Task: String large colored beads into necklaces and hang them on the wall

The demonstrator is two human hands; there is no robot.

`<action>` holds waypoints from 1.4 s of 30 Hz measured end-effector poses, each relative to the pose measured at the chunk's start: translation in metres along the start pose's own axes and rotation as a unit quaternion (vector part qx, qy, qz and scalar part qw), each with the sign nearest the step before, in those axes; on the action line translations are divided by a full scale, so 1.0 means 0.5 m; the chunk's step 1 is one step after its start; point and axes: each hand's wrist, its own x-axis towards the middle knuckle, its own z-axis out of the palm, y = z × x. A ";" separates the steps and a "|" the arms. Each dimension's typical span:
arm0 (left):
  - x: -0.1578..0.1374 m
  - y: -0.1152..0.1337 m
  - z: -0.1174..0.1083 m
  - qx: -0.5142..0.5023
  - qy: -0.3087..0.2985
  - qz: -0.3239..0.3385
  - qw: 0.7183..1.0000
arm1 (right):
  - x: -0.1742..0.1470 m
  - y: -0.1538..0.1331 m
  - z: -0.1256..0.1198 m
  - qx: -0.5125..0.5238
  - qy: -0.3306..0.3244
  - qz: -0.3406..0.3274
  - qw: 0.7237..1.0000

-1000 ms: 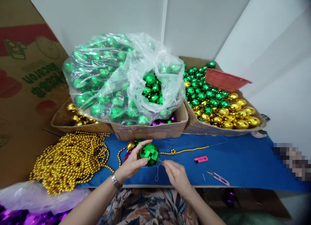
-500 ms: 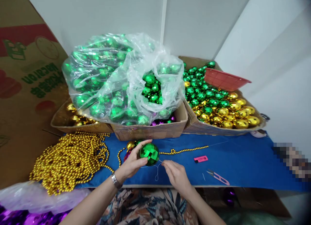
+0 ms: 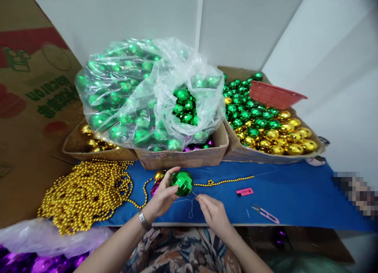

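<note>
A shiny green faceted ball (image 3: pixel 183 183) rests in my left hand (image 3: pixel 162 196), its fingers and thumb curved round the ball's left side. Just right of and below it, my right hand (image 3: pixel 213 210) pinches a thin needle-like piece (image 3: pixel 194 194) that points at the ball; fine detail there is too small to make out. Pale thread (image 3: pixel 190 214) hangs in a loop between the hands. Behind my left hand lie a gold ball (image 3: pixel 158 175) and a partly hidden magenta ball (image 3: pixel 154 189). A gold bead strand (image 3: pixel 227 181) stretches to the right on the blue cloth.
Pink thread snips (image 3: pixel 265 214) and a pink lighter-like item (image 3: pixel 244 192) lie at right. Gold bead strands (image 3: pixel 85 198) are heaped at left. Behind stand a carton (image 3: pixel 180 159) under a plastic bag (image 3: pixel 118 96) of green balls, and a box of green and gold balls with a red basket (image 3: pixel 276 94).
My left hand has tilted slightly and raised the green ball a little, opening a wider gap to my right hand. The right hand has barely moved.
</note>
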 end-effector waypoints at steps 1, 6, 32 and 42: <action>-0.001 -0.003 0.002 -0.008 -0.001 -0.001 1.000 | -0.002 0.001 0.004 -0.013 0.005 -0.003 1.000; -0.007 -0.015 0.004 0.001 0.006 0.011 1.000 | -0.013 0.000 0.021 -0.049 0.022 -0.012 0.998; -0.009 -0.021 -0.006 0.016 0.017 0.022 0.999 | -0.012 -0.012 0.014 -0.002 0.006 -0.001 1.000; -0.009 -0.023 -0.009 0.019 0.006 0.025 0.999 | -0.020 -0.009 0.011 0.019 -0.011 0.007 1.000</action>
